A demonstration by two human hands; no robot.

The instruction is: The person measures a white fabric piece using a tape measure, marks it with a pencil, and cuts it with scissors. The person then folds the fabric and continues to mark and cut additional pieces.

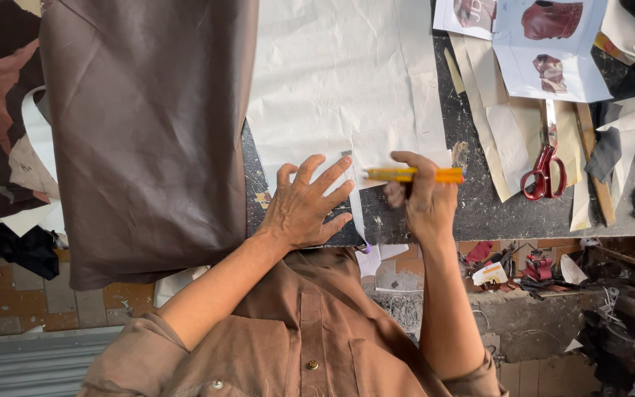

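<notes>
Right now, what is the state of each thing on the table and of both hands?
Left hand: flat, fingers spread on white paper.
Right hand: closed around yellow pencil, held level.
Red scissors: closed, lying flat.
Brown leather: draped over table edge.

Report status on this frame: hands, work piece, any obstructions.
Left hand flat, pinning white pattern paper. Right hand gripping yellow utility knife at paper's edge. Brown leather sheet alongside, red-handled scissors off right, nothing blocking.
</notes>
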